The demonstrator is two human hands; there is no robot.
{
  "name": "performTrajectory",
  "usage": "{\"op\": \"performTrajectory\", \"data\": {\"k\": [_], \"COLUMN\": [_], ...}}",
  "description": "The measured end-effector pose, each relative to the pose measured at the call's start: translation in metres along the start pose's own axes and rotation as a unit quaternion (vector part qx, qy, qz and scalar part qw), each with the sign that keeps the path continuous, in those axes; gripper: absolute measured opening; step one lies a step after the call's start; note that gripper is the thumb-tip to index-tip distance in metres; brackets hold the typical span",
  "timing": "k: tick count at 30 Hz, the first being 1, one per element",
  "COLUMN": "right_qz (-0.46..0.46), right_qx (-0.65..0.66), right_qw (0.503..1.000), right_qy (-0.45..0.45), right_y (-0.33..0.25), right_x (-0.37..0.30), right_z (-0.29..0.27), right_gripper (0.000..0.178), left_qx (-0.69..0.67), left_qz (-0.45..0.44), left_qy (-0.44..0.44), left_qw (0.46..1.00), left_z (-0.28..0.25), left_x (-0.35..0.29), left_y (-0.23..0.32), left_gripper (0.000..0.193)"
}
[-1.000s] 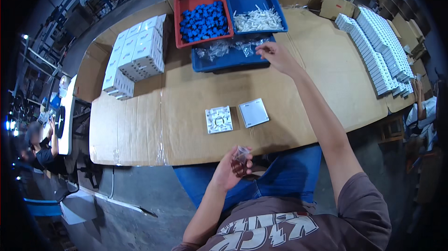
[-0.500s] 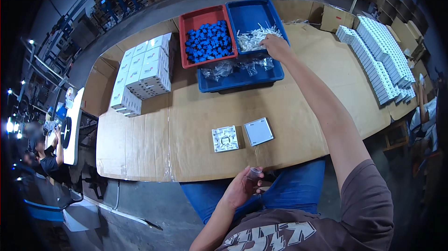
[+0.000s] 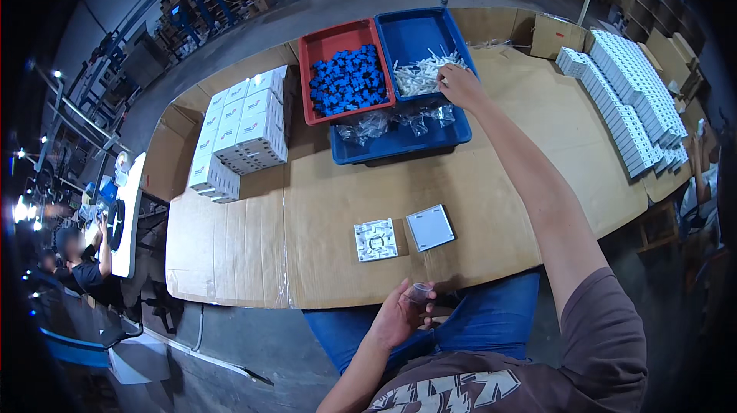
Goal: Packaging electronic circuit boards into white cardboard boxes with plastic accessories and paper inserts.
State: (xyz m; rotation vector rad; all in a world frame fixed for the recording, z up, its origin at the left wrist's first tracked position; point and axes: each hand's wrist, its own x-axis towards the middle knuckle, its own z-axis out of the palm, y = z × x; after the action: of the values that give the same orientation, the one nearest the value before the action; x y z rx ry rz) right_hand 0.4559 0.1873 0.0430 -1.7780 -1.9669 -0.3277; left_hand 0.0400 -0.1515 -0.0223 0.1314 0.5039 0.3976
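My left hand (image 3: 398, 319) is low in front of my lap, near the table's front edge, its fingers closed round a small clear plastic bag (image 3: 419, 292). Stretched far forward, my right hand (image 3: 461, 87) is at the near right corner of a blue tray (image 3: 411, 28). Its fingers are curled down against a heap of thin white plastic sticks (image 3: 421, 75) there; what they pinch is hidden. On the cardboard between my hands lie an open white square box base (image 3: 375, 241) with moulded inner parts and, just right of it, a flat white square cover (image 3: 431, 228).
Left of the blue tray, a red tray (image 3: 305, 98) contains blue clips (image 3: 347, 77). A lower blue tray (image 3: 345, 156) holds clear bags (image 3: 368, 127). White boxes (image 3: 249, 125) are stacked left, white square pieces (image 3: 633, 98) right. Another person (image 3: 88, 263) sits far left.
The whole view has shifted slightly, so the table sits a little lower and farther right. My right hand stays at the white sticks; my left still holds the bag.
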Motion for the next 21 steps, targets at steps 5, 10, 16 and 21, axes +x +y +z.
{"op": "performTrajectory", "data": {"k": [5,10,16,21], "right_qz": [0.059,0.060,0.109,0.219], "right_qx": [0.051,0.169,0.282,0.791], "right_qw": [0.997,0.980,0.942,0.571], "right_qy": [0.008,0.085,0.148,0.041], "right_y": [-0.004,0.002,0.004,-0.084], "right_x": [0.000,0.005,0.002,-0.052], "right_z": [-0.001,0.003,-0.005,-0.064], "right_gripper": [0.015,0.017,0.014,0.012], "left_qx": [0.009,0.022,0.017,0.009], "left_qz": [0.004,-0.001,-0.010,0.014], "left_qy": [0.009,0.013,-0.018,-0.008], "left_qw": [1.000,1.000,1.000,1.000], "left_z": [0.004,0.008,0.013,0.011], "left_x": [-0.001,0.003,0.007,0.006], "left_y": [-0.001,-0.004,-0.006,-0.004], "left_gripper": [0.054,0.054,0.052,0.049]}}
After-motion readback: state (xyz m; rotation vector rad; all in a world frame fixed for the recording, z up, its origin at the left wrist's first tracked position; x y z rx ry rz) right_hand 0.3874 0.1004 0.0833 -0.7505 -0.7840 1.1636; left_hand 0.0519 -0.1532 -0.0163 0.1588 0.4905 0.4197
